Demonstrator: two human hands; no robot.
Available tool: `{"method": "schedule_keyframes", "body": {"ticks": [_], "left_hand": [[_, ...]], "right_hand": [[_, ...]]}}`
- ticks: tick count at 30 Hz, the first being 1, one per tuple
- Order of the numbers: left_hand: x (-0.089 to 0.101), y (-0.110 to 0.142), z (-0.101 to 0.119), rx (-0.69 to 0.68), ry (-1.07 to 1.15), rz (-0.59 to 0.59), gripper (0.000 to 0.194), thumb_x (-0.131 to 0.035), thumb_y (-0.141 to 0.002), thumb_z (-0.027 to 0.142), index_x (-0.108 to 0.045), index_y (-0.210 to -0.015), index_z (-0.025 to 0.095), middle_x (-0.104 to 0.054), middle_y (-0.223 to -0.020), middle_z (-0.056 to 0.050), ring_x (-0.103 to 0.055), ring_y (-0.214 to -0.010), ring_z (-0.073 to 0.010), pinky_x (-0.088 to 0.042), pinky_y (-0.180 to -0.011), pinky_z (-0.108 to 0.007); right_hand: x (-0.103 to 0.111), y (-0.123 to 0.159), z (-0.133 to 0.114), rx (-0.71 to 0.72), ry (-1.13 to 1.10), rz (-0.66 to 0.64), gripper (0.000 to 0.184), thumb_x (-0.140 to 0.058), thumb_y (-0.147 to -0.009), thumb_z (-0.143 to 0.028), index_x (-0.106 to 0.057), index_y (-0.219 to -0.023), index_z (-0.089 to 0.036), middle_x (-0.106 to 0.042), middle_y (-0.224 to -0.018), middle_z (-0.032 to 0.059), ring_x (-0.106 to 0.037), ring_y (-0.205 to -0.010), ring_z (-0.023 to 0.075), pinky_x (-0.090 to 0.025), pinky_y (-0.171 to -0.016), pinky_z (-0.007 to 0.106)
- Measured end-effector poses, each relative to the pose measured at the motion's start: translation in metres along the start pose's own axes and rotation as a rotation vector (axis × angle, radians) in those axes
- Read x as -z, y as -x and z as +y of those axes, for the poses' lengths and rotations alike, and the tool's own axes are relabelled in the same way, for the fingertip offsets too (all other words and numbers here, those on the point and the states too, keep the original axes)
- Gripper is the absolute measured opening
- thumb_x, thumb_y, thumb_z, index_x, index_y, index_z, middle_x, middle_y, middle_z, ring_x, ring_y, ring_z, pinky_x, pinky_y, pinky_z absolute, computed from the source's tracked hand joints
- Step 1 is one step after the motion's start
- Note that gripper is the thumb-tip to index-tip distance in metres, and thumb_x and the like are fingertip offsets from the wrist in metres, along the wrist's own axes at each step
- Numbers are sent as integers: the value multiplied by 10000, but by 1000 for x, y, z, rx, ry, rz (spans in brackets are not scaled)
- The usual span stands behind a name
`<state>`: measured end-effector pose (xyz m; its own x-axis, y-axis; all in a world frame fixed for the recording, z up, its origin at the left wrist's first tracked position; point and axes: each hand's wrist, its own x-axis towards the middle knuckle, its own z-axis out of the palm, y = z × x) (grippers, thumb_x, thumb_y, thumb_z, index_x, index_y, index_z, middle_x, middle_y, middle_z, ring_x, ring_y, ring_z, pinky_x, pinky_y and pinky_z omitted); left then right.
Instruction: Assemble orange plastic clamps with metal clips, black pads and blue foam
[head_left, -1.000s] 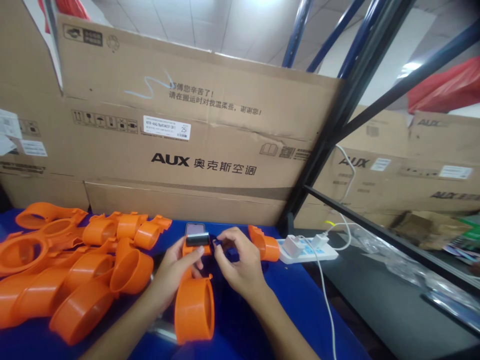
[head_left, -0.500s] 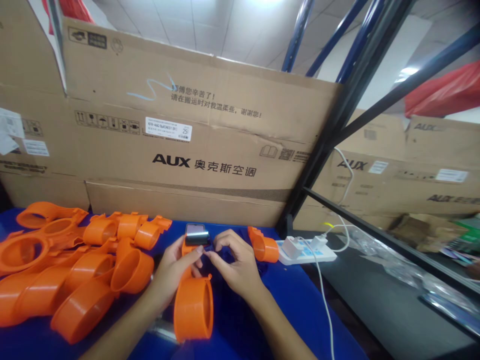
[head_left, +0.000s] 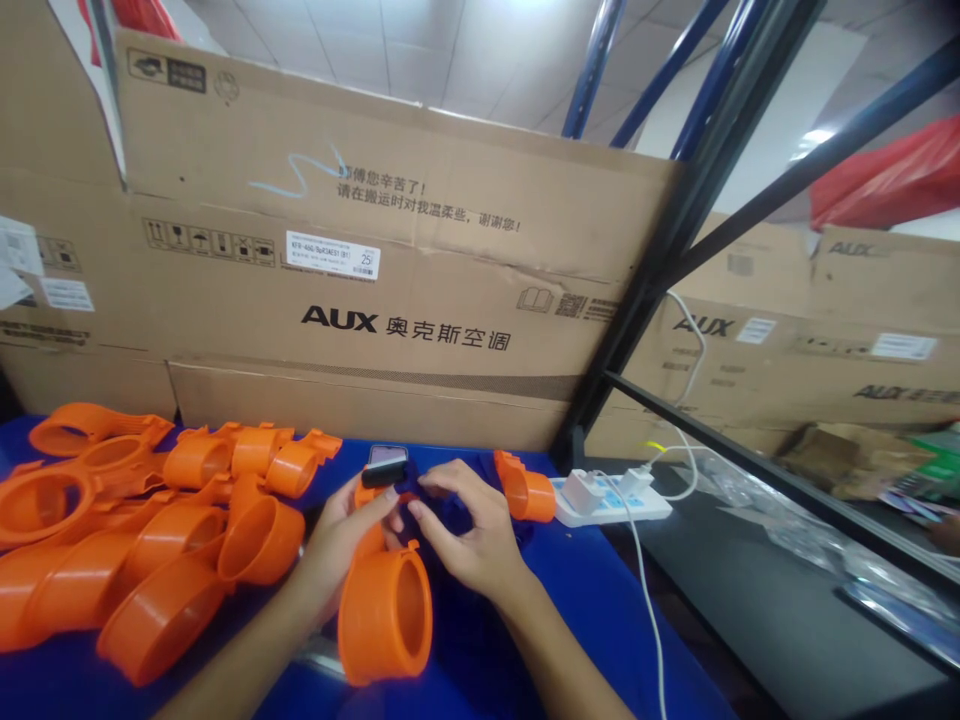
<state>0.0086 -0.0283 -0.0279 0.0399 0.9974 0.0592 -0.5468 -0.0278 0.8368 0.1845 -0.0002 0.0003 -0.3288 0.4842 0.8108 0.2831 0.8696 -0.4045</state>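
Note:
My left hand [head_left: 341, 545] is wrapped round an orange plastic part with a wide ring [head_left: 384, 615] at its near end. A small black piece [head_left: 384, 474] sits at the part's far end, above my left thumb. To the right of it, my right hand [head_left: 472, 535] is raised with thumb and forefinger apart; no object shows between them. The right fingertips are close to the orange part, and I cannot tell whether they touch it. Behind the black piece lies a phone-like flat object [head_left: 388, 455], partly hidden.
Several orange ringed parts [head_left: 172, 575] are piled at the left of the blue table cover [head_left: 585, 640]. Another orange part [head_left: 527, 492] lies beside a white power strip [head_left: 611, 497] with cables. Large cardboard [head_left: 420, 280] stands behind, and a black rack post [head_left: 645, 270] rises at the right.
My right thumb and forefinger have parted and drawn slightly away from the black piece. In my left hand the orange part has turned, so its ring opening faces more to the right.

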Motion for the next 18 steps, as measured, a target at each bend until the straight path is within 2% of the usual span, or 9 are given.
{"method": "schedule_keyframes", "body": {"ticks": [2, 6, 9, 11, 12, 14, 16, 18], "left_hand": [[1, -1, 0, -4, 11, 12, 317, -837, -788, 350, -649, -973, 174, -662, -710, 10, -613, -560, -103, -532, -589, -222], [3, -3, -1, 12, 44, 36, 329, -860, -752, 344, -646, -940, 179, -676, -717, 9, -621, -556, -106, -523, -578, -221], [3, -4, -1, 38, 74, 39, 336, -871, -737, 343, -637, -915, 180, -682, -713, 10, -632, -550, -111, -522, -573, -223], [2, -2, 1, 51, 75, 25, 363, -873, -737, 356, -641, -951, 179, -699, -726, -1, -640, -539, -119, -527, -569, -231], [0, -1, 3, 65, 67, 2, 407, -874, -737, 361, -643, -1021, 183, -716, -746, -13, -648, -533, -127, -533, -569, -241], [-3, 4, 5, 117, 42, -76, 629, -873, -745, 364, -578, -1281, 220, -741, -762, -29, -676, -524, -159, -551, -571, -271], [-6, 9, 5, 191, 27, -162, 890, -853, -778, 368, -365, -1517, 281, -746, -736, -31, -715, -544, -209, -570, -582, -307], [-8, 13, 4, 244, 32, -195, 980, -833, -806, 373, -240, -1585, 321, -763, -807, -59, -759, -620, -257, -596, -613, -353]], "right_hand": [[-3, 1, 0, 42, 21, 18, 208, -675, -909, -123, -672, -1086, -231, -731, -970, 73, -681, -876, 219, -559, -829, 402], [-7, 2, -1, 73, 32, 35, 217, -653, -920, -99, -704, -1092, -221, -746, -993, 94, -698, -912, 237, -571, -849, 429], [-6, 1, -2, 7, -4, 19, 204, -664, -926, -156, -714, -1107, -234, -747, -1002, 96, -696, -927, 250, -577, -841, 437], [-3, 1, -3, -96, -34, 37, 188, -657, -945, -236, -703, -1127, -242, -743, -1001, 93, -694, -918, 251, -574, -850, 440], [-2, 0, -3, -160, -67, 65, 202, -634, -964, -285, -686, -1156, -243, -741, -1007, 94, -694, -919, 249, -572, -857, 437], [1, -2, -3, -286, -190, 88, 294, -571, -1003, -379, -626, -1258, -244, -738, -1036, 95, -698, -949, 246, -568, -884, 428], [4, -4, -3, -387, -359, -25, 390, -525, -1018, -459, -568, -1345, -250, -739, -1069, 91, -700, -996, 252, -564, -915, 430], [7, -6, -3, -454, -503, -199, 440, -513, -1009, -523, -569, -1353, -254, -739, -1068, 83, -705, -986, 258, -570, -902, 429]]}}
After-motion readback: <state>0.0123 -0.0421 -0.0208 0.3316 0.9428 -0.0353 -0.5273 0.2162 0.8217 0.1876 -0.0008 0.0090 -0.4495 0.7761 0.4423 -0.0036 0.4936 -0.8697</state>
